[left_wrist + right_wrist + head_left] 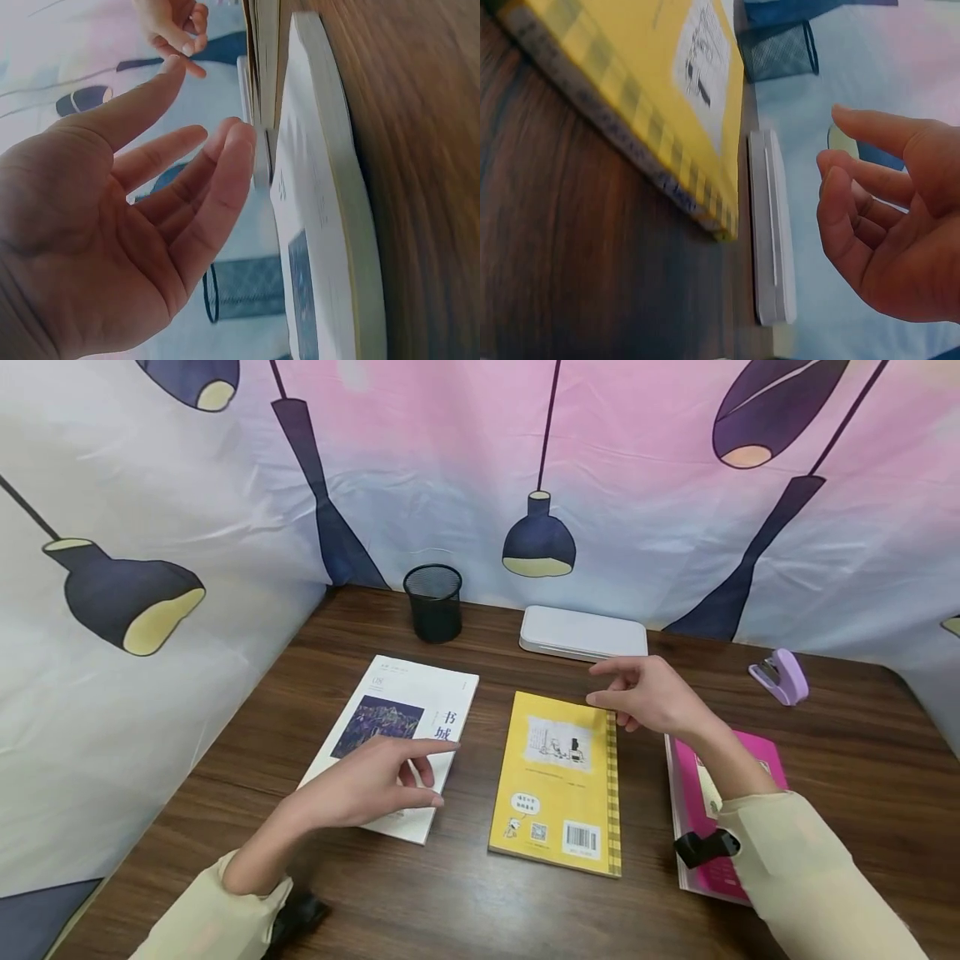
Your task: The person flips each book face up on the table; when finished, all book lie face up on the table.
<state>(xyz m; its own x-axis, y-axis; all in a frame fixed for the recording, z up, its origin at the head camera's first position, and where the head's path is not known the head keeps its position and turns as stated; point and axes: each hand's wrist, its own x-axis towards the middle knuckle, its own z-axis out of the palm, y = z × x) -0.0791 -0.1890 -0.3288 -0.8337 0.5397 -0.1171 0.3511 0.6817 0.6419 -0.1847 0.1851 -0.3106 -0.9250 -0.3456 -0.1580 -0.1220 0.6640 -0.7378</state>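
My left hand (375, 782) hovers over the lower right part of a white book (397, 681) with a dark picture on its cover. Its fingers are loosely bent with nothing between them, and the left wrist view shows the palm (97, 247) apart from the book. Above the top right corner of a yellow book (555, 793) is my right hand (648, 693), thumb and fingers spread apart and holding nothing. In the right wrist view a gap separates that hand (900, 217) from the yellow book's checkered spine (630, 112). The yellow book lies flat, back cover up.
A pink book (761, 752) lies at the right, partly hidden under my right forearm. Along the back stand a black mesh pen holder (437, 610) and a white flat case (583, 631). A purple stapler (783, 678) sits at the back right of the wooden table (450, 910).
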